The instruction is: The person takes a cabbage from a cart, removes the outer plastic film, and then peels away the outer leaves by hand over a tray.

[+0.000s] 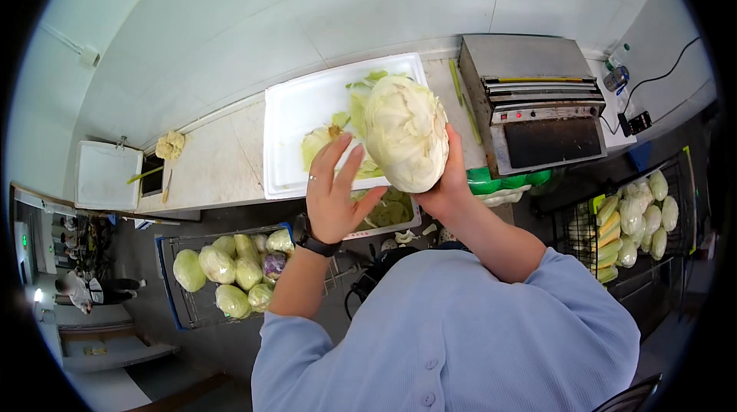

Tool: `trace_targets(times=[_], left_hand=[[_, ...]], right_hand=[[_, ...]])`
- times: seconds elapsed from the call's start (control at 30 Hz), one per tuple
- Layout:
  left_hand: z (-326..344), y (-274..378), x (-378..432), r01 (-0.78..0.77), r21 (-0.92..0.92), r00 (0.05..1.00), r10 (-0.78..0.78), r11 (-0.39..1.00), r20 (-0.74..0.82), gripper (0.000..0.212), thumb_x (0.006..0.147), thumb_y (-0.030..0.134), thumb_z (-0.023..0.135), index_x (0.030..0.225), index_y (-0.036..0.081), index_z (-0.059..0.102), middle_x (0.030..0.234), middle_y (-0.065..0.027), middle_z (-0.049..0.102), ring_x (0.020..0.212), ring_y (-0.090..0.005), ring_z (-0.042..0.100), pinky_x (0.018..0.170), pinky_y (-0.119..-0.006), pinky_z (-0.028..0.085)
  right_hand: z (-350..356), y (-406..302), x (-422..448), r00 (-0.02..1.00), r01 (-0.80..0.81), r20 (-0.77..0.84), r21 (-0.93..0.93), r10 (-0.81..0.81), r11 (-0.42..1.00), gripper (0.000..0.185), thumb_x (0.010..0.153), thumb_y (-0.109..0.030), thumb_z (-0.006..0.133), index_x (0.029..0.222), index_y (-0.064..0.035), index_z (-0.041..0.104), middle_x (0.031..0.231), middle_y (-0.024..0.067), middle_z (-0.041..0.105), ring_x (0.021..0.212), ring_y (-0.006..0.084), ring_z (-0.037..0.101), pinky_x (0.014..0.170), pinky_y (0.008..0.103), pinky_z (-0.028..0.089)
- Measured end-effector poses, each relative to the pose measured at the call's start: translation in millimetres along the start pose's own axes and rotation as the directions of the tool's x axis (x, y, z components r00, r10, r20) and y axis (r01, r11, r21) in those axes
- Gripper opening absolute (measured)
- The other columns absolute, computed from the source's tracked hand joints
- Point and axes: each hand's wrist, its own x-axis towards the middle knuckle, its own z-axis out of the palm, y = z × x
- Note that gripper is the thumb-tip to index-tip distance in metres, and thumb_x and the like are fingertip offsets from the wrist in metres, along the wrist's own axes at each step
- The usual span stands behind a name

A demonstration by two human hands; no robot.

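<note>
A pale cabbage head (406, 133) is held up over the right part of a white foam tray (293, 118). My right hand (452, 179) grips it from below and along its right side. To the left of the cabbage, my left hand (337, 196) is raised with fingers spread, holding nothing. Loose cabbage leaves (315, 147) lie in the tray behind and beside the left fingers. Below the counter edge, a second container (394, 213) holds more discarded green leaves, partly hidden by my hands.
A film wrapping machine (541, 107) stands right on the counter (216, 156). A cauliflower (170, 145), knife (167, 186) and sink (109, 175) are left. Carts hold wrapped cabbages (233, 268) at left and wrapped vegetables (639, 219) at right. A person (92, 289) stands far left.
</note>
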Motion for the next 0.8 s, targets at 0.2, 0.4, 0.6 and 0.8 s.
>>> trace_targets(times=[0.2, 0.4, 0.6, 0.8], left_hand=[[-48, -38, 24, -0.472, -0.163, 0.841, 0.498, 0.866, 0.212, 0.05, 0.075, 0.017, 0.081, 0.122, 0.01, 0.064, 0.131, -0.0076, 0.062, 0.12, -0.0277, 0.059, 0.094, -0.041, 0.051], [-73, -41, 24, -0.667, -0.188, 0.681, 0.693, 0.721, 0.237, 0.03, 0.072, 0.014, 0.07, 0.103, 0.012, 0.067, 0.094, -0.0014, 0.056, 0.091, -0.0198, 0.057, 0.086, -0.035, 0.052], [-74, -64, 2, -0.694, -0.376, 0.629, 0.771, 0.614, 0.097, 0.023, 0.071, 0.012, 0.074, 0.091, 0.011, 0.063, 0.095, -0.0019, 0.058, 0.09, -0.0199, 0.059, 0.079, -0.034, 0.055], [-67, -55, -10, -0.727, -0.375, 0.661, 0.735, 0.575, -0.154, 0.023, 0.073, 0.013, 0.078, 0.091, 0.009, 0.065, 0.097, -0.0033, 0.06, 0.089, -0.0211, 0.059, 0.072, -0.034, 0.055]], right_hand=[[12, 38, -15, 0.999, -0.043, 0.019, -0.009, 0.043, 0.999, 0.063, 0.104, -0.055, 0.026, 0.15, -0.0166, 0.044, 0.146, 0.0055, 0.054, 0.132, 0.0257, 0.055, 0.11, 0.0445, 0.045], [12, 74, -31, 0.997, 0.018, 0.07, -0.01, -0.018, 1.0, 0.063, 0.104, -0.054, 0.028, 0.149, -0.0127, 0.045, 0.145, 0.0079, 0.055, 0.129, 0.0253, 0.056, 0.109, 0.044, 0.046], [8, 105, -47, 0.996, 0.085, -0.027, -0.01, -0.085, 0.996, 0.065, 0.102, -0.058, 0.031, 0.148, -0.0147, 0.046, 0.144, 0.0071, 0.056, 0.129, 0.0254, 0.057, 0.109, 0.0439, 0.046], [8, 120, -58, 1.0, 0.021, -0.024, 0.055, -0.02, 0.998, 0.067, 0.1, -0.062, 0.032, 0.148, -0.018, 0.048, 0.144, 0.0041, 0.057, 0.129, 0.0235, 0.057, 0.107, 0.042, 0.047]])
